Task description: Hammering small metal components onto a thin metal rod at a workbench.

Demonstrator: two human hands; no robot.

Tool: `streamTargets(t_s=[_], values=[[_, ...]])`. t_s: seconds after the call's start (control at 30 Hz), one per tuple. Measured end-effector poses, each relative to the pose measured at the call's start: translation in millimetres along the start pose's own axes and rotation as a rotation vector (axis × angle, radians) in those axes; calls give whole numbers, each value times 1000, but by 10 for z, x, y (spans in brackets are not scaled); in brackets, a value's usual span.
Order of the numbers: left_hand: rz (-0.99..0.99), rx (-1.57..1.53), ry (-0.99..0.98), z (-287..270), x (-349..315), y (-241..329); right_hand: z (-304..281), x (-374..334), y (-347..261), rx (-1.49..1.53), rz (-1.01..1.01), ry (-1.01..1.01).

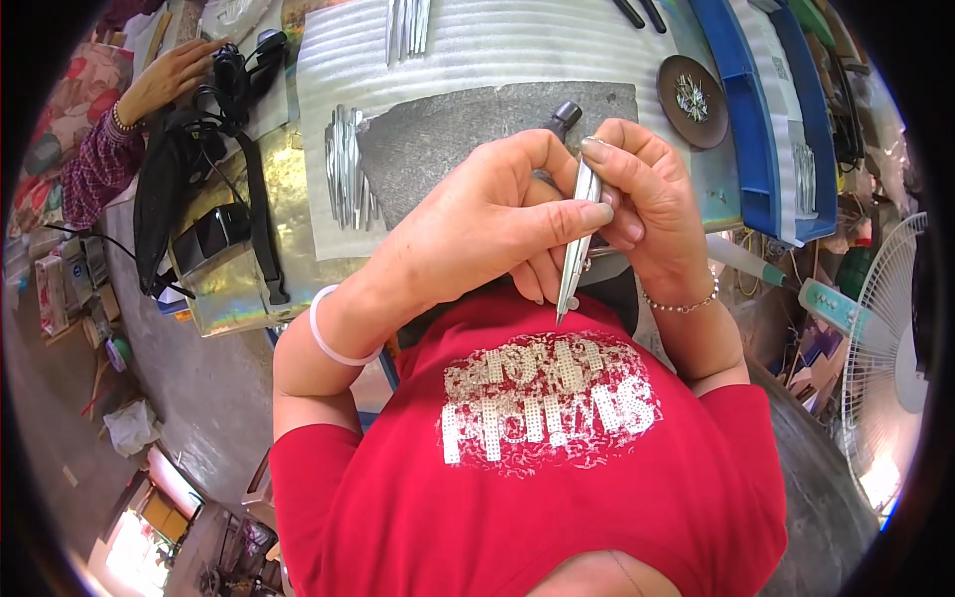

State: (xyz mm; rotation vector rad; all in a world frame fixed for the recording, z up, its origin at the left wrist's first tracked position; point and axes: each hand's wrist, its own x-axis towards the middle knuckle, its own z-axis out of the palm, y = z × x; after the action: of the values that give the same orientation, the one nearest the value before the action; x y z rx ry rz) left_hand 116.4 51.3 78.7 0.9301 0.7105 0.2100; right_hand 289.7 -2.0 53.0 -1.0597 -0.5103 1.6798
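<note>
Both my hands meet over the near edge of the worktable, around a slim silver metal drawing compass [577, 244] with a pointed tip turned down toward me and a small round screw on its side. My left hand [497, 204] is closed on its middle, the thumb lying across it. Its upper end is pinched by the thumb and fingers of my right hand [642, 184]. Behind my hands lies a grey stone-like slab [428, 139]. A black-ended tool [565, 115] rests on it, partly hidden. Slim silver metal pieces [348, 169] lie in a bunch left of the slab.
More silver pieces [408, 30] lie on the white foam sheet [333, 50]. A brown dish [711, 129] holds small metal parts. Blue trays [761, 189] and a fan [895, 328] stand at right. At left, another person's hand [169, 80] is near black strapped gear [174, 169].
</note>
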Motion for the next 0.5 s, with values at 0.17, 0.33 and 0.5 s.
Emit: streamTargets(t_s=[0.17, 0.33, 0.5], values=[[-5, 39, -42, -9, -7, 75, 53, -86, 30, 55, -43, 49], [-14, 82, -155, -18, -4, 93, 143, -223, 60, 68, -86, 113], [-45, -6, -200, -40, 36, 63, 126, -239, 107, 136, -99, 135]])
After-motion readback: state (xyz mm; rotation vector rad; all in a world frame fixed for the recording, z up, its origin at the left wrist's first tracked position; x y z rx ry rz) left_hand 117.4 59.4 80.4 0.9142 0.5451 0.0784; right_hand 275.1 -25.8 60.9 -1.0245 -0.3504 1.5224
